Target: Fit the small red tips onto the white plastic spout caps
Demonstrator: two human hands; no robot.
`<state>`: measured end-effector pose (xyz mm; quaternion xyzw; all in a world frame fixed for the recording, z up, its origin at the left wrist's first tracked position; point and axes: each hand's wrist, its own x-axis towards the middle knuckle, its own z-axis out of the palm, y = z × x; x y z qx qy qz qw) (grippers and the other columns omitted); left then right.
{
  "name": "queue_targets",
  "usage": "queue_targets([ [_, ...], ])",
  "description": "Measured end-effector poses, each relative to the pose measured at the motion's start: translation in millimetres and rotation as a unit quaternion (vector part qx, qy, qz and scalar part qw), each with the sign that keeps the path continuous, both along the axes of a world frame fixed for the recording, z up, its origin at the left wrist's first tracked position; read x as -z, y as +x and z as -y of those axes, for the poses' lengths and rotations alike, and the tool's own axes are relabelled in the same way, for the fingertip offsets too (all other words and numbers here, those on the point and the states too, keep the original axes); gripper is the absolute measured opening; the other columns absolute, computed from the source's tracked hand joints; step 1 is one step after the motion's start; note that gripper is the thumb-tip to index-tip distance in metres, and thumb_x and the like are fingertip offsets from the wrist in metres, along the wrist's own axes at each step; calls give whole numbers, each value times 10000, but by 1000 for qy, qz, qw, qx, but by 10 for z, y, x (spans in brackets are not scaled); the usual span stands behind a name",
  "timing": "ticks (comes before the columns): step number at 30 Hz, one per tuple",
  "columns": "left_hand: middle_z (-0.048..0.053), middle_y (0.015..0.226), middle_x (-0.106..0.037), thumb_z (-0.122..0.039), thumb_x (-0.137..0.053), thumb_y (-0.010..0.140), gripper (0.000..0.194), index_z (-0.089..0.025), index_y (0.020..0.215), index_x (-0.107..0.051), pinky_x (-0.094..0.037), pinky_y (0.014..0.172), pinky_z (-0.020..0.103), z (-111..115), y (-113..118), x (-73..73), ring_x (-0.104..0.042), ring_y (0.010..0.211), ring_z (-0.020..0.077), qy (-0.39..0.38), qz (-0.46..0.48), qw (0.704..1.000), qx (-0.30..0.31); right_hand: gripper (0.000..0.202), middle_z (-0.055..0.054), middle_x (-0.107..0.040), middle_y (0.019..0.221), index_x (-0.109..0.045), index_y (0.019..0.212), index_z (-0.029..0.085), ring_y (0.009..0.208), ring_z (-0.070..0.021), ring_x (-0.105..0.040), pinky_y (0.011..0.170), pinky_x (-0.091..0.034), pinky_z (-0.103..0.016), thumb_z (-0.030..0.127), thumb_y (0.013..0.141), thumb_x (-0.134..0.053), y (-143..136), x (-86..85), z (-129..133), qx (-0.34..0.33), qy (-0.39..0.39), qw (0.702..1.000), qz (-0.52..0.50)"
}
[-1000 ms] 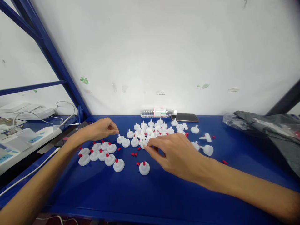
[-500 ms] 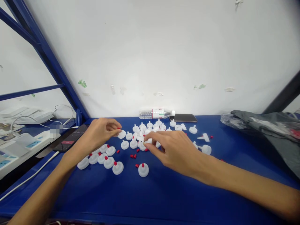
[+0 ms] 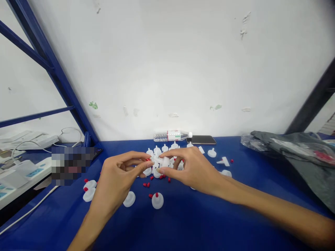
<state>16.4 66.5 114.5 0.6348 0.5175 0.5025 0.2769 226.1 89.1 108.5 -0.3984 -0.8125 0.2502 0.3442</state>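
Observation:
My left hand (image 3: 123,174) pinches a small red cap (image 3: 148,159) between thumb and fingertips, over the pile. Facing it, my right hand (image 3: 183,165) grips a white nozzle cap (image 3: 164,161) by its round base, the tip side toward the left hand. Below and behind both hands lie many white nozzle caps (image 3: 157,151), partly hidden. Loose red caps (image 3: 148,185) are scattered in front of the pile. A white nozzle cap with a red tip (image 3: 157,200) rests nearer the front, and others (image 3: 89,194) sit at the left behind my left wrist.
A clear bottle (image 3: 174,135) lies by the wall beside a dark phone (image 3: 202,139). Grey plastic bags (image 3: 293,150) cover the right side. Power strips (image 3: 39,162) and a white cable (image 3: 34,205) are at the left.
My left hand has moved right, toward my right hand, and now has a red cap at its fingertips. The right hand has lifted a white nozzle cap. The view has tilted slightly up.

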Motion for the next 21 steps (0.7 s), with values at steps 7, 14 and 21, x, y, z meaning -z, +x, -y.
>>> queue_targets([
  [7, -6, 660, -769, -233, -899, 646, 163, -221, 773, -799, -517, 453, 154, 61, -31, 144, -655, 490, 112, -30, 94, 994, 35, 375, -45, -806, 915, -781, 1170, 236, 621, -145, -683, 592, -476, -260, 437, 853, -762, -56, 10, 40, -33, 23, 999, 17],
  [14, 1, 770, -780, -219, -866, 691, 90, -232, 767, -820, -545, 462, 180, 83, 26, 150, -642, 503, 105, 12, 110, 993, 38, 323, -16, -801, 931, -795, 1138, 282, 601, -123, -622, 543, -444, -247, 452, 867, -754, -68, 31, 65, -53, 29, 998, 0],
  [21, 28, 805, -811, -338, -816, 777, 142, -255, 888, -848, -615, 564, 256, 121, 55, 138, -705, 559, 163, 42, 83, 996, -7, 366, -9, -797, 877, -781, 1177, 290, 565, -116, -597, 514, -450, -238, 466, 857, -758, -68, -13, 90, -38, -60, 995, -71],
])
